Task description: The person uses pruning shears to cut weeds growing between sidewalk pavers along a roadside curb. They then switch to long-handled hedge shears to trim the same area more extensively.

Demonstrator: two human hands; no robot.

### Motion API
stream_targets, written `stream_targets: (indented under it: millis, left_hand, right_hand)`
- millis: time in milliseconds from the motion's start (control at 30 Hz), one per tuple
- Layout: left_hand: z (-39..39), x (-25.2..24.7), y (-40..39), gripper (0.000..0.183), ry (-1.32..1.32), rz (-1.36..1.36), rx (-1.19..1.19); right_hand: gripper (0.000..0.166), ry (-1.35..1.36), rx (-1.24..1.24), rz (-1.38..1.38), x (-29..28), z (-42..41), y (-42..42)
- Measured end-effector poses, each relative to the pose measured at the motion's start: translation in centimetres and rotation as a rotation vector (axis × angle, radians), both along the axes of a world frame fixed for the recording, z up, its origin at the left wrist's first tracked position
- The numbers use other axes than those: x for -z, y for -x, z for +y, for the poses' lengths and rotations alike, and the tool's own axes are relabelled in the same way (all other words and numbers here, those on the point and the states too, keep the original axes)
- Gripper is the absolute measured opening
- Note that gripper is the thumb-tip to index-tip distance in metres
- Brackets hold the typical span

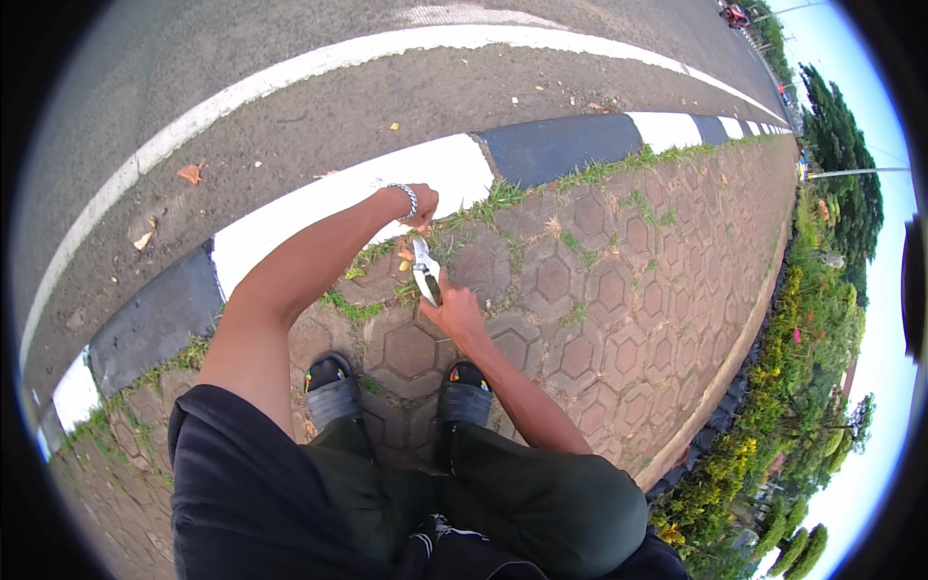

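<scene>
My right hand is closed round the handles of pruning shears, whose blades point toward the kerb near a strip of grass. Just beyond the blade tips is my left hand, with a braided bracelet at the wrist, low over the inner edge of a white-painted kerb block. Its fingers are bent down at the grass; whether they pinch any blades cannot be made out. A few yellowish leaves lie beside the shears on the paving.
Hexagonal paving blocks lie under my sandalled feet, with grass tufts in the joints. Beyond the black and white kerb runs an asphalt road with a white line. A planted bed borders the far right; a red motorcycle is in the distance.
</scene>
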State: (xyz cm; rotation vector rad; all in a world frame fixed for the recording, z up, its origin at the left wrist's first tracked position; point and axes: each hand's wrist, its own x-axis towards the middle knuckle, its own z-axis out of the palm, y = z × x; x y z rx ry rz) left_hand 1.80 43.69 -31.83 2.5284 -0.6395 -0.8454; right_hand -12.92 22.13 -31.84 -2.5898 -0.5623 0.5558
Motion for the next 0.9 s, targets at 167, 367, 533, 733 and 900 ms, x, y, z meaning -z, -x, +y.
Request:
stream_targets:
  millis: [167, 367, 533, 733, 900]
  left_hand:
    - [1.3, 0.9, 2.5, 0.019, 0.079, -0.064, 0.024]
    - [2.0, 2.2, 3.4, 0.014, 0.108, -0.227, 0.043]
    - [1.6, 2.2, 3.2, 0.01, -0.021, -0.262, 0.152]
    - [1.1, 2.0, 3.6, 0.009, -0.066, -0.32, 0.137]
    - [1.3, 2.3, 3.6, 0.013, 0.019, -0.247, 0.031]
  right_hand:
    - [0.079, -0.036, 0.024, 0.024, -0.5, -0.2, -0.1]
    - [0.081, -0.091, 0.002, 0.039, 0.3, -1.0, -0.7]
    - [0.077, -0.137, 0.03, 0.009, 0.0, -0.7, -0.4]
    - [0.071, -0.241, 0.11, -0.021, -0.6, -0.1, 0.7]
    - [0.073, -0.206, 0.158, -0.008, -0.4, 0.0, 0.9]
